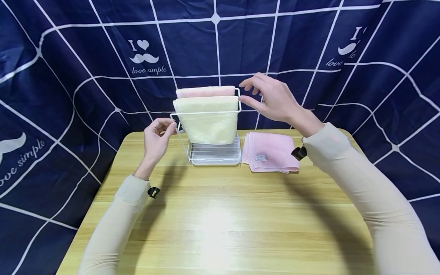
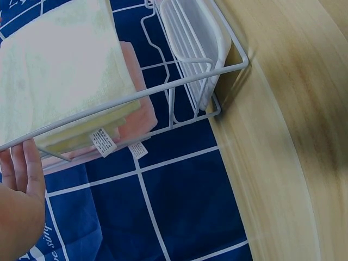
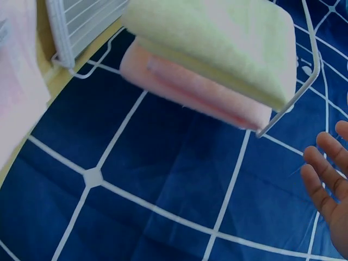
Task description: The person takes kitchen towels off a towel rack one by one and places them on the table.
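Observation:
A white wire rack (image 1: 179, 134) stands near the back of the table with a white tray (image 1: 215, 160) at its base. Over its upper bars hang a pale yellow towel (image 1: 207, 122) in front and a pink towel (image 1: 206, 91) behind it; their white labels show in the left wrist view. My left hand (image 1: 158, 137) pinches the left side of the rack frame, its fingers up against the wire (image 2: 117, 101). Beside the rack's upper right corner my right hand (image 1: 275, 97) is raised, fingers loosely bent and thumb apart; its palm holds nothing in the right wrist view.
A folded pink cloth (image 1: 275, 151) with a small label lies on the wooden table (image 1: 240, 214), right of the rack. Dark blue fabric (image 1: 247, 46) with white lines hangs close behind the table and at both sides.

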The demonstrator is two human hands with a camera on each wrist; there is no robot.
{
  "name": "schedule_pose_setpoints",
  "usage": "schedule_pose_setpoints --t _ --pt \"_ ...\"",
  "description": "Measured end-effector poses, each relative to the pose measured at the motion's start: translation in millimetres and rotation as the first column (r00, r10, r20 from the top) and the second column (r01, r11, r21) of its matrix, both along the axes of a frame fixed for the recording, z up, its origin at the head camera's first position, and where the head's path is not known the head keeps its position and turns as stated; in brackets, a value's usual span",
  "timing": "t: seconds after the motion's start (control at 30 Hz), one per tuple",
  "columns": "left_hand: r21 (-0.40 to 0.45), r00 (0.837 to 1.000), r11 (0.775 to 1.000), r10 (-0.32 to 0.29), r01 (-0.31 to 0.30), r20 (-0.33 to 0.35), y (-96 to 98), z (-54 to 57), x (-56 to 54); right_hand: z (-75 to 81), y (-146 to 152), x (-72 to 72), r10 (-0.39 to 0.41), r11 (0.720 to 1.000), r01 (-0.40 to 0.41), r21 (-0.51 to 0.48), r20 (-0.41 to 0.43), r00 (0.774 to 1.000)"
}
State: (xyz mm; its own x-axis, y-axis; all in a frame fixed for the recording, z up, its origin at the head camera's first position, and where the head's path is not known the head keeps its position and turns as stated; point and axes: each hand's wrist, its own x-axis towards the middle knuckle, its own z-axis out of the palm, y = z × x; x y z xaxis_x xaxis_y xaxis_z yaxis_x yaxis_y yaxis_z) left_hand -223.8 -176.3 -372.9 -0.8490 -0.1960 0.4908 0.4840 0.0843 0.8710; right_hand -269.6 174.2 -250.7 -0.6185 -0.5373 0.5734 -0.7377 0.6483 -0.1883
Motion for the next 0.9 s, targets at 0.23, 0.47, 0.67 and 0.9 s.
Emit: schedule_pose_setpoints --t 0.23,0.47,0.67,0.9 --pt "-0.005 1.000 1.000 0.002 -0.002 -0.001 -0.3 0.6 0.3 4.1 -17 -5.7 0.015 1.000 -0.015 0.007 0.009 1.000" --pt "0.004 1.000 1.000 0.000 0.000 0.006 -1.1 -1.3 0.3 3.5 -37 -9.7 0.064 0.997 -0.065 0.042 0.028 0.998" --pt "0.042 1.000 0.999 -0.002 0.002 0.006 -1.8 -3.6 -0.4 1.0 -53 -11.6 0.071 0.990 -0.082 0.115 0.093 0.993" --pt "0.020 1.000 1.000 -0.009 0.010 -0.006 -0.2 -1.4 -0.2 -1.1 -62 -18.7 0.057 0.987 -0.072 0.142 0.108 0.992"
